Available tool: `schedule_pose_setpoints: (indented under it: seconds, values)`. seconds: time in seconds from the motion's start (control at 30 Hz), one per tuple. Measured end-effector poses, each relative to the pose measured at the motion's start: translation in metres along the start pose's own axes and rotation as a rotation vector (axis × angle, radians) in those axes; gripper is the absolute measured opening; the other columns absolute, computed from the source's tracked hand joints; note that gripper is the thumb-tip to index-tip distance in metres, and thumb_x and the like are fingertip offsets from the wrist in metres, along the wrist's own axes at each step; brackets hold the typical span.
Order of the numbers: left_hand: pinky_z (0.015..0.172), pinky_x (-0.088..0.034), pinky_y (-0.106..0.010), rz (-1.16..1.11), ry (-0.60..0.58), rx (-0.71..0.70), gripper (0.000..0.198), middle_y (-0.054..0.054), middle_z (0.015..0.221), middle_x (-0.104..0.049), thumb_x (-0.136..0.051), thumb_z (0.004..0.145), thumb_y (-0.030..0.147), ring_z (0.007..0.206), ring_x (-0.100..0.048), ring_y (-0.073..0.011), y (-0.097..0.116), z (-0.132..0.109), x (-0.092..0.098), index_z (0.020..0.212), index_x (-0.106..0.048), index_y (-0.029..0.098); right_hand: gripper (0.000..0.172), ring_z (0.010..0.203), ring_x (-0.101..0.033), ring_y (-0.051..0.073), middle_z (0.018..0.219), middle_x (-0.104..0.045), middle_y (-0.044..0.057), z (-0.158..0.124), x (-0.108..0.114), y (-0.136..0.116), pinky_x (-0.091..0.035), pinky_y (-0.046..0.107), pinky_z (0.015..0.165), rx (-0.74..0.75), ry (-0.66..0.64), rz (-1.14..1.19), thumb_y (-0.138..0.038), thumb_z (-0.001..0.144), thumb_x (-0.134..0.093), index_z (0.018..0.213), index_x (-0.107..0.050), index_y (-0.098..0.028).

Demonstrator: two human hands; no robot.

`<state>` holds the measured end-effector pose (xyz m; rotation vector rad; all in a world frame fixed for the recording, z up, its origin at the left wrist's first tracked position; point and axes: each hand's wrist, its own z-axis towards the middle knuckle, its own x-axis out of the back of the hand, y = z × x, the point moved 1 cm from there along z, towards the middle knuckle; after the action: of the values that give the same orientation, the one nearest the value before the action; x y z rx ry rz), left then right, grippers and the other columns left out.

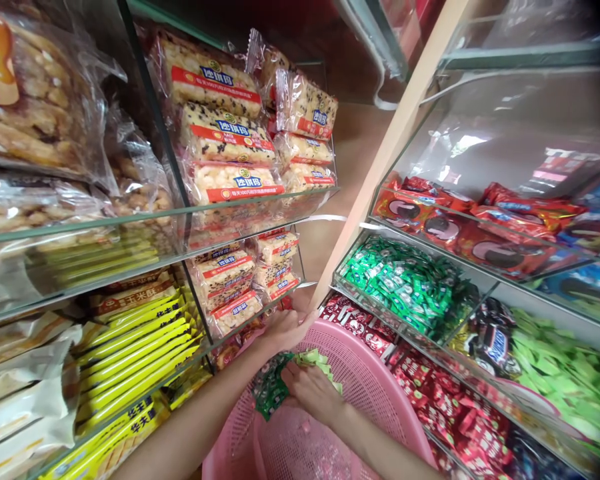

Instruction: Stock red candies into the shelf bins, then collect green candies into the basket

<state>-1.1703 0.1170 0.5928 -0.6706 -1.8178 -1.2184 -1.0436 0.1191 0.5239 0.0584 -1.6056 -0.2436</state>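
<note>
A pink plastic basket (pixel 380 393) with a perforated wall stands low in front of me. My left hand (pixel 291 330) is at its far rim, fingers stretched to the right; whether it touches the rim I cannot tell. Inside the basket, my right hand (pixel 313 390) has its fingers curled on dark green wrapped candies (pixel 269 387), with the fingertips partly hidden. Light green wrapped candies (pixel 317 360) lie just behind that hand. A pink mesh-like piece (pixel 303 447) fills the near part of the basket.
Glass shelves on the left hold packaged puffed-grain bars (pixel 225 133) and yellow wafer packets (pixel 135 367). Bins on the right hold green candies (pixel 405 283), red candies (pixel 445 400) and light green candies (pixel 565 373). A wooden post (pixel 380 157) and glass shelf edges (pixel 260 212) border the space.
</note>
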Motion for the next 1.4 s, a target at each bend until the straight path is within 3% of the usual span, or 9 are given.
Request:
schedule_pose_setpoints:
  seconds: [0.17, 0.37, 0.53, 0.73, 0.87, 1.0, 1.17, 1.27, 1.4]
  values:
    - [0.090, -0.037, -0.036, 0.004, 0.025, -0.074, 0.081, -0.012, 0.099, -0.070, -0.008, 0.081, 0.070, 0.103, -0.059, -0.0290, 0.002, -0.004, 0.004, 0.099, -0.069, 0.019, 0.042, 0.066, -0.061, 0.019, 0.083, -0.062, 0.002, -0.005, 0.006, 0.001, -0.042, 0.030, 0.052, 0.017, -0.020, 0.025, -0.053, 0.070, -0.065, 0.089, -0.055, -0.017]
    - [0.088, -0.039, -0.037, 0.021, 0.025, -0.101, 0.084, -0.012, 0.096, -0.070, -0.004, 0.081, 0.070, 0.102, -0.059, -0.0304, 0.005, -0.006, 0.006, 0.098, -0.069, 0.019, 0.031, 0.067, -0.061, 0.017, 0.083, -0.062, 0.003, -0.006, 0.008, -0.001, -0.042, 0.029, 0.053, -0.050, -0.021, 0.016, -0.044, 0.077, -0.062, 0.089, -0.055, -0.016]
    - [0.085, -0.041, -0.036, 0.032, 0.021, -0.100, 0.077, -0.011, 0.100, -0.070, -0.009, 0.082, 0.067, 0.102, -0.060, -0.0291, 0.004, -0.003, 0.002, 0.102, -0.068, 0.023, 0.043, 0.066, -0.062, 0.019, 0.082, -0.063, 0.003, -0.006, 0.009, -0.006, -0.043, 0.030, 0.053, -0.035, -0.032, 0.030, -0.055, 0.069, -0.065, 0.088, -0.056, -0.017]
    - [0.084, -0.041, -0.037, 0.034, 0.035, -0.144, 0.080, -0.012, 0.098, -0.070, -0.005, 0.082, 0.068, 0.099, -0.061, -0.0293, 0.006, -0.003, 0.000, 0.101, -0.068, 0.023, 0.041, 0.064, -0.062, 0.020, 0.081, -0.063, 0.004, -0.002, 0.007, -0.015, -0.043, 0.030, 0.052, -0.059, -0.051, 0.052, -0.053, 0.072, -0.063, 0.088, -0.057, -0.016]
    - [0.082, -0.042, -0.037, 0.030, 0.041, -0.135, 0.083, -0.014, 0.098, -0.070, -0.003, 0.081, 0.068, 0.099, -0.061, -0.0299, 0.005, -0.002, -0.002, 0.101, -0.068, 0.021, 0.046, 0.066, -0.063, 0.021, 0.083, -0.064, 0.004, -0.006, 0.028, -0.008, -0.043, 0.030, 0.053, -0.047, -0.070, 0.090, -0.057, 0.070, -0.062, 0.090, -0.057, -0.016]
    - [0.082, -0.042, -0.036, 0.046, 0.030, -0.139, 0.079, -0.012, 0.098, -0.070, -0.004, 0.084, 0.065, 0.100, -0.061, -0.0289, 0.004, 0.000, -0.004, 0.098, -0.069, 0.022, 0.035, 0.075, -0.063, 0.020, 0.090, -0.064, 0.006, -0.019, 0.083, 0.024, -0.043, 0.029, 0.059, -0.104, 0.016, 0.149, -0.050, 0.082, -0.053, 0.093, -0.057, -0.017]
    - [0.086, -0.041, -0.036, 0.034, 0.042, -0.091, 0.076, -0.012, 0.098, -0.069, -0.007, 0.084, 0.064, 0.101, -0.060, -0.0276, 0.003, 0.001, -0.004, 0.100, -0.067, 0.021, 0.024, 0.076, -0.061, 0.018, 0.089, -0.062, 0.006, -0.043, 0.154, 0.103, -0.042, 0.028, 0.062, -0.398, 0.166, 0.120, -0.037, 0.091, -0.040, 0.091, -0.055, -0.019]
    - [0.087, -0.040, -0.038, 0.017, 0.056, -0.084, 0.079, -0.014, 0.099, -0.069, -0.006, 0.083, 0.065, 0.102, -0.059, -0.0300, 0.002, 0.001, -0.003, 0.097, -0.068, 0.019, 0.022, 0.085, -0.060, 0.021, 0.096, -0.060, 0.008, -0.056, 0.175, 0.150, -0.042, 0.030, 0.067, -0.643, 0.181, 0.030, -0.036, 0.089, -0.045, 0.098, -0.054, -0.019]
    - [0.089, -0.039, -0.039, 0.003, 0.072, -0.083, 0.079, -0.015, 0.103, -0.068, -0.006, 0.082, 0.066, 0.103, -0.059, -0.0303, 0.002, 0.002, -0.003, 0.097, -0.068, 0.019, 0.051, 0.107, -0.052, 0.029, 0.116, -0.050, 0.015, -0.061, 0.177, 0.185, -0.042, 0.034, 0.079, -0.849, 0.050, 0.006, -0.046, 0.078, -0.058, 0.118, -0.048, -0.015]
